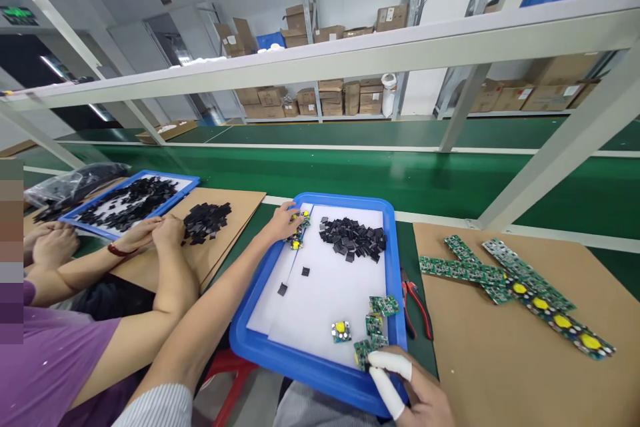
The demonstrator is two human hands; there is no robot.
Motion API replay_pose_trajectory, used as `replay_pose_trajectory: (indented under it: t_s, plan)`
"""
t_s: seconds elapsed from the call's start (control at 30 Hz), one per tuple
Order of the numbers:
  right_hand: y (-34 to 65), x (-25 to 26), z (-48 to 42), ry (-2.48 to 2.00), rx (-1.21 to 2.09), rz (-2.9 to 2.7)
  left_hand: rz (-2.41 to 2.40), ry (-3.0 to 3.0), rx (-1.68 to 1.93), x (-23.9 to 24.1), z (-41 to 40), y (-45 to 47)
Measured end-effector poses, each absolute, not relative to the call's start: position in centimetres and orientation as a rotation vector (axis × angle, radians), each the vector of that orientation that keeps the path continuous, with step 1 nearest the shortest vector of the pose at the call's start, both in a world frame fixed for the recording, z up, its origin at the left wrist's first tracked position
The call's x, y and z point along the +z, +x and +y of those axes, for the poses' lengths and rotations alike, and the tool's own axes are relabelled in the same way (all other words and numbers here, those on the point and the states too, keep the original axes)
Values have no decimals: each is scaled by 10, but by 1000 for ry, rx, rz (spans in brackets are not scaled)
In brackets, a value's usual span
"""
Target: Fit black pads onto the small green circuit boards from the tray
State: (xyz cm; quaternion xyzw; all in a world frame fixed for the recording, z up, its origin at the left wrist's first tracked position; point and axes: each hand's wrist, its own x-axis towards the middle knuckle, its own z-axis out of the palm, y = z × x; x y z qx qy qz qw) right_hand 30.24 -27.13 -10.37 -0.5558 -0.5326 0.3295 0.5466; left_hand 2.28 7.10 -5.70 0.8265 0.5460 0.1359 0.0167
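Note:
My left hand [283, 223] reaches to the far left corner of a blue tray [315, 373], its fingers curled on a small circuit board among several with yellow parts [297, 240]. White finger covers are on the thumb and finger of my right hand [407, 383], at the tray's near right corner. Those tips are pinched close together at a dark bit, too small to name, beside several green circuit boards [374, 325]. One board with a yellow part [341, 331] lies apart to their left. Black square pads [354, 239] are heaped at the tray's far right; two loose pads [305, 271] lie left of centre.
Red-handled pliers [419, 307] lie right of the tray. Beyond them, strips of joined circuit boards [530, 280] rest on cardboard [480, 373]. On the left, a co-worker's hands [155, 232] are near another pad heap [206, 221] and a second blue tray [193, 181]. A shelf beam [320, 67] crosses above.

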Motion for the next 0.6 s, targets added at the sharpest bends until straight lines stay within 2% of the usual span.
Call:
replay_pose_trajectory:
  t_s: [0.2,0.37,0.5,0.6]
  plan:
    - [306,-99,-275,-1376,729,-1322,1717,2474,496,-56,68,38]
    - [310,-96,-272,-1361,834,-1314,1754,2379,617,-29,46,50]
    - [307,-93,-272,-1322,998,-1085,1524,2386,626,-3,-28,63]
    - [303,-91,-271,-1311,1089,-940,1088,2371,351,-4,-102,78]
